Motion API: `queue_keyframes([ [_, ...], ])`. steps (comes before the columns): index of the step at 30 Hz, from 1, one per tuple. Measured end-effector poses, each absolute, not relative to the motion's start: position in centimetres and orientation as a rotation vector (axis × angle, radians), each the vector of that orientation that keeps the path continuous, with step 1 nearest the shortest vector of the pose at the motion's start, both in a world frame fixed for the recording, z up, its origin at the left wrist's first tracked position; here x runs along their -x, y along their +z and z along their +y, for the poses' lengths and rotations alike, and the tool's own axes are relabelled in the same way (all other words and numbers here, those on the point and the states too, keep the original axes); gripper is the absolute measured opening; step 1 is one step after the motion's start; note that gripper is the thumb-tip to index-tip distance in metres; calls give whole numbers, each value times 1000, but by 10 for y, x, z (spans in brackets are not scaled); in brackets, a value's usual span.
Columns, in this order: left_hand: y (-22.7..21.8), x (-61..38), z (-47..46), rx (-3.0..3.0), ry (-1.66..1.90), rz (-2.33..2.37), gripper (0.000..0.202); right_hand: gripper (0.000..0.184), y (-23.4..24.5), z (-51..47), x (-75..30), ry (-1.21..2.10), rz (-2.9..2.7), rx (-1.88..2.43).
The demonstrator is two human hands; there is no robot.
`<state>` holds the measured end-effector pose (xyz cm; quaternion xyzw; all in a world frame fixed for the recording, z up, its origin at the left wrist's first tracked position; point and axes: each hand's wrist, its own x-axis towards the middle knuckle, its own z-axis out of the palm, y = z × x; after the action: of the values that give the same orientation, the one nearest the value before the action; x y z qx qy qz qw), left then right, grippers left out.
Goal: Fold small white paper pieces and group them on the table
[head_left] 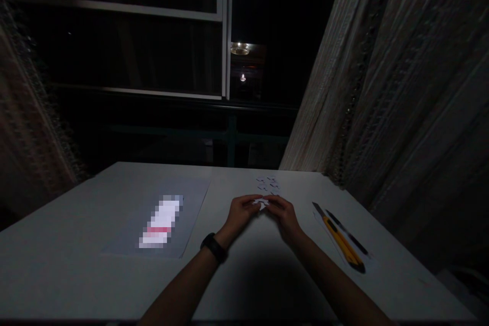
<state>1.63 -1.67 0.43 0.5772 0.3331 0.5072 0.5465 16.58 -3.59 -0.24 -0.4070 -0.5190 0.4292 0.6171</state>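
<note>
Both my hands meet over the middle of a white table (76, 265). My left hand (240, 212), with a dark watch on its wrist, and my right hand (282, 214) pinch a small white paper piece (263, 204) between their fingertips. Just beyond them, several small white paper pieces (267, 183) lie scattered on the table. A yellow utility knife (340, 239) and a dark pen (349, 233) lie on a paper strip to the right of my right hand.
A grey sheet (191, 198) with a blurred white and red object (161, 221) lies to the left. Curtains hang at both sides, the right one (401, 86) close to the table. A dark window (153, 51) stands behind the table's far edge.
</note>
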Motion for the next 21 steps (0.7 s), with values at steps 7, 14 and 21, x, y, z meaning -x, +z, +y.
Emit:
queue_keyframes([
  [7,7,-16,-17,-1395,1208,832,27,16,5,-40,-165,896,-1348,911],
  [14,5,-18,-18,-1473,1215,894,28,19,5,-38,-164,820,-1326,1029],
  [21,7,-13,-15,-1436,1137,851,31,21,1,-34,-168,842,-1298,1063],
])
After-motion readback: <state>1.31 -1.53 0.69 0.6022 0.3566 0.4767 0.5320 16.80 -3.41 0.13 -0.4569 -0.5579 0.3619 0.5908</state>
